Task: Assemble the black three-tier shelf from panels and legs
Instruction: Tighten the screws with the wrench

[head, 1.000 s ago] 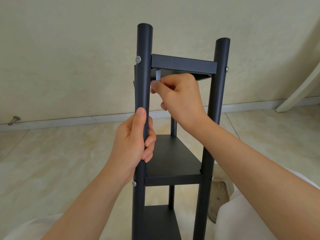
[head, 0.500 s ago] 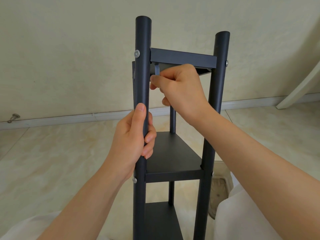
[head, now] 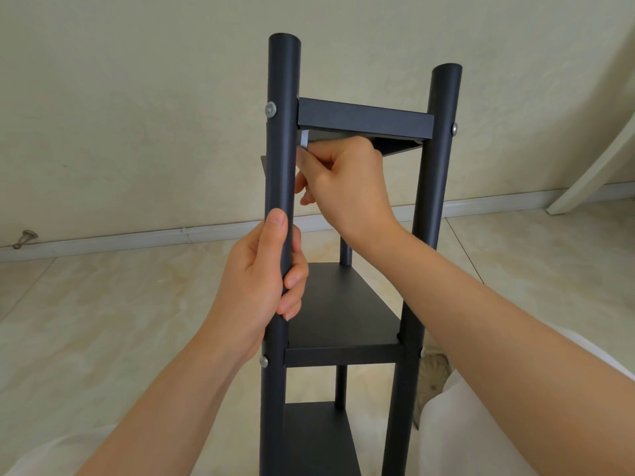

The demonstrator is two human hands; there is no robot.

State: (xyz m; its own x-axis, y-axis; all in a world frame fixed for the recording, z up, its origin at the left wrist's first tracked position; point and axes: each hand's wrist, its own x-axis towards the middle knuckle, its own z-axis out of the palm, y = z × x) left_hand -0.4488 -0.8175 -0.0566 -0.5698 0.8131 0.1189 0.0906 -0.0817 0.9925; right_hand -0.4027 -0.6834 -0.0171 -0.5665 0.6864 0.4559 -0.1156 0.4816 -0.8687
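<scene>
Barely anything has shifted: the left hand (head: 261, 286) still wraps the near left leg (head: 280, 139) above the middle panel (head: 340, 304), steadying the upright shelf (head: 436, 201) between the knees (head: 464, 424). Beyond it, the right hand (head: 347, 187) pinches a silver hex key (head: 304, 140) under the top panel (head: 364, 116). Stiff, light, likely tippy; grip legs.

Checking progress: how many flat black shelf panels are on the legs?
3: black top panel above the right hand, middle panel by the left hand, bottom panel at the picture's lower edge.
</scene>
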